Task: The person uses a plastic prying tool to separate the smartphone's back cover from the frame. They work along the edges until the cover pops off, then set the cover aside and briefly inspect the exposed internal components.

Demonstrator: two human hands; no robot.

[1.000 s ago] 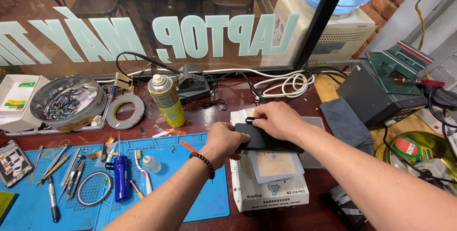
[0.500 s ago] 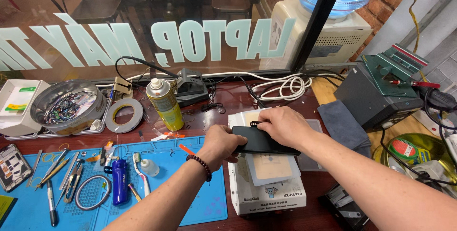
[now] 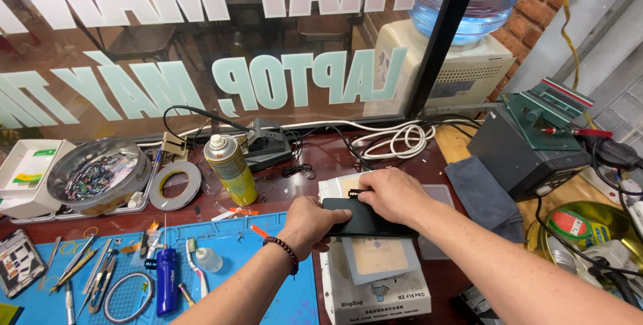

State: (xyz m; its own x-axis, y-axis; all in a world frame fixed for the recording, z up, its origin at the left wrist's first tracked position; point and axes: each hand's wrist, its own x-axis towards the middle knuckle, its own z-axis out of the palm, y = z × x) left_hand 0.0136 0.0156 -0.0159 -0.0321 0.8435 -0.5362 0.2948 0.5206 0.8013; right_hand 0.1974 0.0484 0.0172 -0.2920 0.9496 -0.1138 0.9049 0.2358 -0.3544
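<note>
Both hands grip a black phone (image 3: 365, 218) lying flat across a white heating-plate machine (image 3: 375, 278) at the bench's middle: the left hand (image 3: 311, 221) is curled closed on the phone's left end, the right hand (image 3: 392, 194) pressed over its upper edge, fingers bent around it. Left of the machine, a blue work mat (image 3: 221, 268) carries tweezers (image 3: 80, 268) and a blue bottle (image 3: 166, 281); a yellow spray can (image 3: 230, 170) and a tape roll (image 3: 174, 184) stand behind it. White cables (image 3: 395, 141) crowd the rear edge below the window. A grey cloth (image 3: 485, 198) lies on the right, with bare bench just beside the machine. Compared with half a second ago, the grip and the phone's position are unchanged.
</note>
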